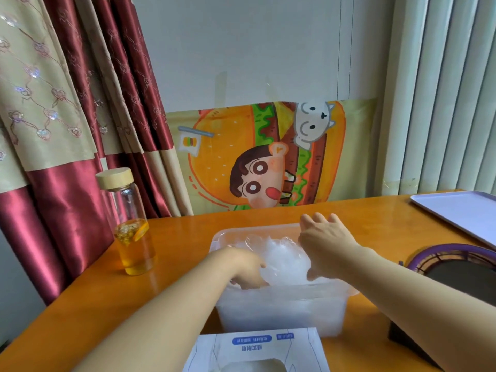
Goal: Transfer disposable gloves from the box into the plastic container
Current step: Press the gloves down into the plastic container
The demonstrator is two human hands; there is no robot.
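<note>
1. Right hand (326, 238): fingers spread wide, holding nothing, over the gloves (281, 260) heaped in the container (279, 310).
2. Left hand (248, 268): fingertips sunk in the heap; grip cannot be told.
3. Advice: press evenly, tucking loose edges below the rim.

Two bare hands are in view, one left hand (247, 267) and one right hand (322, 237); one translucent plastic container (281, 310); one heap of clear disposable gloves (281, 256), too crumpled to count singly; one white glove box (257, 347); one glass bottle (131, 224) with one wooden lid (115, 178); one pale lilac tray (461, 210); one round purple-rimmed object (456, 261); one dark block (408, 342) at the right edge; one cartoon burger cloth (268, 157); one orange table (174, 237).
</note>
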